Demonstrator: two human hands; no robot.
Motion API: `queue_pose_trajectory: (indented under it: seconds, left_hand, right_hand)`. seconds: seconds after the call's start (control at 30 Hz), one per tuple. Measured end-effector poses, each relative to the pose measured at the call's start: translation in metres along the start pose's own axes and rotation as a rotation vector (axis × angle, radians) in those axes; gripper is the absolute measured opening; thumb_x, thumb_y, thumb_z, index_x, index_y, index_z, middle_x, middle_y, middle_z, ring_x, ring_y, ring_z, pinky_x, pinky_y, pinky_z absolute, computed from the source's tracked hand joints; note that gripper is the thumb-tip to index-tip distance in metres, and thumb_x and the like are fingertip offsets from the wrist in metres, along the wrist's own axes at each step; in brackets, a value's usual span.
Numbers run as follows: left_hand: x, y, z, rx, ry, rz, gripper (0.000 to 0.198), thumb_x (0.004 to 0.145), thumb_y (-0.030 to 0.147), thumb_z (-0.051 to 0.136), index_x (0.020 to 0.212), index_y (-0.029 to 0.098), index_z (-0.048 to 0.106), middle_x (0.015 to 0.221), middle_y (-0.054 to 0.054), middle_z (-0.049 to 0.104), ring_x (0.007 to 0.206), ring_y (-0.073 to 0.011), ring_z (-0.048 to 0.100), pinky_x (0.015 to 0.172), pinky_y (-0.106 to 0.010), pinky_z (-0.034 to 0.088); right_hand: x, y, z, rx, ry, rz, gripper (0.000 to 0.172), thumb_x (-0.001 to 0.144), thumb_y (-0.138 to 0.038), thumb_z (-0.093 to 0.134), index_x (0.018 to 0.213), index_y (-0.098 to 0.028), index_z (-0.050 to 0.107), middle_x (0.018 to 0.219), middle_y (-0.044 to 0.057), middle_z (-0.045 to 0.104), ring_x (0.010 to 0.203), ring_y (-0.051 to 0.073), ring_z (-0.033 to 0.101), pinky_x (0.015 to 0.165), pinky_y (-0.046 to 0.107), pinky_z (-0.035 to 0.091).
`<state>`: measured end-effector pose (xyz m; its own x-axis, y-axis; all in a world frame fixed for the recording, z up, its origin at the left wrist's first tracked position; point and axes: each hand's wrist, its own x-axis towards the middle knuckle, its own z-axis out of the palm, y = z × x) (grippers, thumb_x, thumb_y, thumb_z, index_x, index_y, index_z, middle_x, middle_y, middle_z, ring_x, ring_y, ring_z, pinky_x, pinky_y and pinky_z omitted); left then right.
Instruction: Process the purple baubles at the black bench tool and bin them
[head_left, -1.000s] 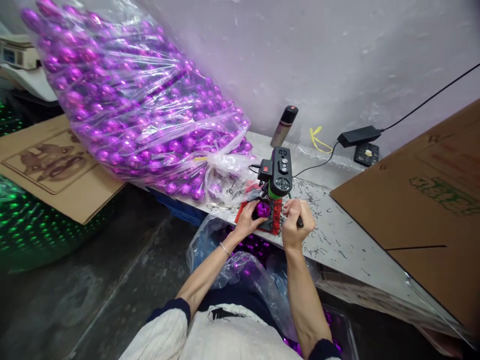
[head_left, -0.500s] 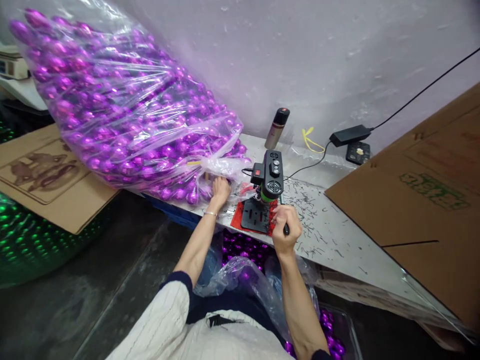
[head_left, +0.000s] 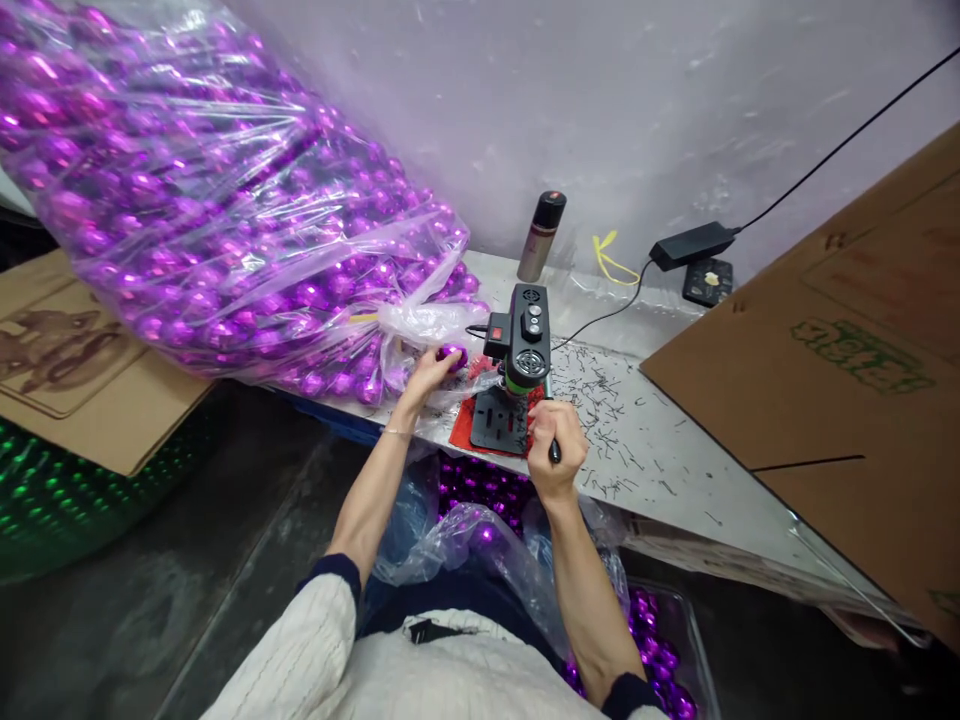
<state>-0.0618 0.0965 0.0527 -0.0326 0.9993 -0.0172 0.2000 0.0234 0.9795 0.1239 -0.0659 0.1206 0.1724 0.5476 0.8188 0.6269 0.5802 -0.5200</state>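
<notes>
Between the fingers of my left hand (head_left: 429, 378) is a shiny purple ball (head_left: 452, 357), just outside the gathered mouth of a big clear plastic bag (head_left: 322, 240) full of similar balls. My right hand (head_left: 556, 450) is closed around the black lever handle (head_left: 554, 452) of a small black press machine (head_left: 529, 340). The machine's slotted base (head_left: 498, 418) stands on a red cloth (head_left: 463, 425) at the table's front edge. Part of the lever is hidden by my right fingers.
Black bits litter the table (head_left: 675, 490) right of the machine. A spray can (head_left: 541, 236), yellow tie (head_left: 611, 262) and power adapter (head_left: 691, 246) lie near the wall. A cardboard box (head_left: 840, 380) stands right. Purple balls (head_left: 484, 490) lie in a plastic-lined container below.
My left hand has come out of the bag's mouth with a purple ball now visible in its fingers. My right hand stays on the lever. The whole view has shifted slightly.
</notes>
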Motion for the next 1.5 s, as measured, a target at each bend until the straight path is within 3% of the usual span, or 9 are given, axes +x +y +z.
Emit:
queue_pose_trajectory:
  seconds: [0.13,0.23,0.37,0.67,1.03,1.17,1.5]
  left_hand:
    - [-0.053,-0.015,0.007,-0.305,-0.134,-0.045,0.051,0.091,0.041,0.068,0.133,0.016,0.059,0.124,-0.013,0.071,0.104,-0.0213,0.073,0.091,-0.036,0.062]
    - [-0.083,-0.025,0.025,-0.26,-0.125,0.015,0.056,0.087,0.042,0.073,0.134,0.017,0.057,0.125,-0.012,0.071,0.111,-0.0228,0.071,0.098,-0.038,0.059]
    - [-0.1,-0.029,0.046,-0.095,-0.107,0.138,0.061,0.085,0.041,0.075,0.138,0.018,0.053,0.131,-0.013,0.068,0.118,-0.0253,0.068,0.106,-0.042,0.053]
    - [-0.105,-0.021,0.059,0.266,-0.122,0.452,0.053,0.086,0.033,0.073,0.134,0.02,0.055,0.129,-0.012,0.068,0.12,-0.029,0.065,0.106,-0.047,0.051]
    - [-0.099,-0.05,0.064,0.262,-0.133,0.548,0.066,0.087,0.049,0.072,0.144,0.021,0.051,0.139,-0.016,0.063,0.131,-0.0318,0.059,0.112,-0.052,0.045]
    - [-0.099,-0.053,0.064,0.263,-0.169,0.608,0.066,0.087,0.051,0.072,0.143,0.02,0.053,0.138,-0.018,0.064,0.131,-0.0325,0.06,0.111,-0.051,0.046]
    - [-0.101,-0.051,0.063,0.28,-0.162,0.59,0.065,0.088,0.05,0.072,0.143,0.021,0.054,0.137,-0.017,0.064,0.131,-0.032,0.06,0.11,-0.051,0.045]
  right_hand:
    - [0.01,-0.003,-0.001,-0.003,0.011,0.016,0.026,0.096,-0.014,0.045,0.073,-0.022,0.053,0.07,0.0,0.06,0.068,0.014,0.06,0.065,0.03,0.046]
    - [0.021,-0.006,-0.004,-0.009,0.007,0.021,0.027,0.097,-0.015,0.045,0.072,-0.023,0.052,0.068,0.0,0.059,0.067,0.013,0.059,0.065,0.029,0.045]
    - [0.03,-0.007,-0.005,-0.023,-0.01,0.031,0.028,0.098,-0.017,0.046,0.071,-0.023,0.05,0.067,-0.001,0.057,0.065,0.012,0.057,0.064,0.029,0.044]
    - [0.023,-0.005,-0.007,-0.048,-0.037,0.005,0.025,0.098,-0.018,0.045,0.074,-0.023,0.053,0.07,0.001,0.06,0.067,0.014,0.06,0.065,0.03,0.046]
    - [0.012,-0.002,-0.007,-0.047,-0.035,-0.02,0.023,0.096,-0.015,0.046,0.077,-0.023,0.055,0.073,0.001,0.063,0.068,0.015,0.061,0.065,0.03,0.047]
    - [-0.001,0.004,-0.003,-0.046,-0.004,-0.047,0.023,0.095,-0.013,0.046,0.077,-0.023,0.055,0.073,0.001,0.063,0.069,0.014,0.062,0.065,0.029,0.048]
    - [-0.033,0.029,0.011,-0.037,0.075,-0.085,0.022,0.098,-0.024,0.046,0.079,-0.023,0.056,0.075,0.002,0.064,0.065,0.014,0.062,0.06,0.029,0.05]
